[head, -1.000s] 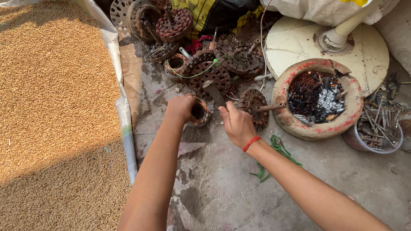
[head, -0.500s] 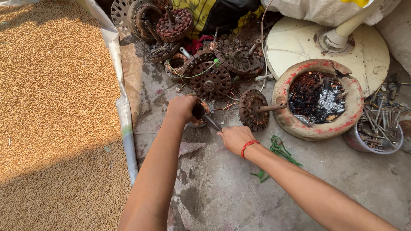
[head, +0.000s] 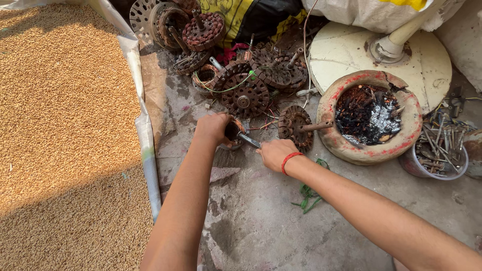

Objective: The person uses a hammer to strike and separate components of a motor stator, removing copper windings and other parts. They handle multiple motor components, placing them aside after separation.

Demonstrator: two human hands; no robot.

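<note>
My left hand [head: 213,127] grips a small round motor winding [head: 232,133] pressed against the concrete floor. My right hand [head: 275,153], with a red band at the wrist, is closed on the handle of a thin metal tool [head: 249,140] whose tip goes into the winding. A rusty rotor with a shaft [head: 295,126] lies just beyond my right hand. Behind it sits a larger round stator [head: 243,95] with green wire across it.
A heap of grain on a white sheet [head: 65,125] fills the left. A round clay bowl with burnt scrap [head: 370,116] sits right, next to a tub of bolts [head: 438,153]. More rotors [head: 202,30] pile at the back, near a pale round fan base [head: 351,50]. Green wire [head: 307,196] lies on the floor.
My right hand has dropped from above the winding down toward me, drawing the tool's handle low while its tip stays in the winding. My left hand stays put.
</note>
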